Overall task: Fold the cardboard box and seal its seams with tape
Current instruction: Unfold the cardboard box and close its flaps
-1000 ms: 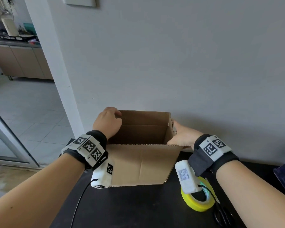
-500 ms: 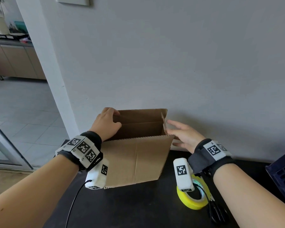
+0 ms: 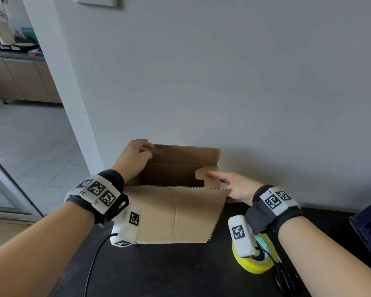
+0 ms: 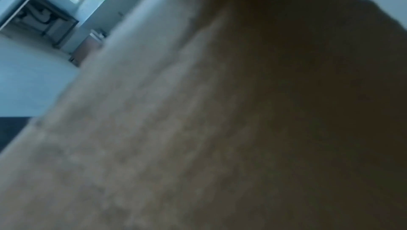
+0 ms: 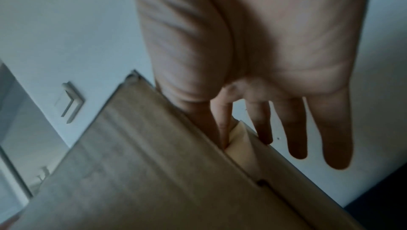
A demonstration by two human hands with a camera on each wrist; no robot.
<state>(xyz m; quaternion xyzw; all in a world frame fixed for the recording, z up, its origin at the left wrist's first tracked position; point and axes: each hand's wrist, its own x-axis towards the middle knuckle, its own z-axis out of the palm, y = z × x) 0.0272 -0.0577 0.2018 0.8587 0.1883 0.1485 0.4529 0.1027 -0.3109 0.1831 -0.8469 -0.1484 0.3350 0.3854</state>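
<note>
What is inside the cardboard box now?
Inside the box only bare brown walls and a dark hollow show; the right flap is bending inward. The near wall hides the bottom, so anything lying there cannot be seen.

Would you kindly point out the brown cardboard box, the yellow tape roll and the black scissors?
brown cardboard box point(image 3: 176, 213): head view, near front flap.
yellow tape roll point(image 3: 256, 267): head view, outer yellow side near its base.
black scissors point(image 3: 284, 277): head view, handles right of the roll.
</note>
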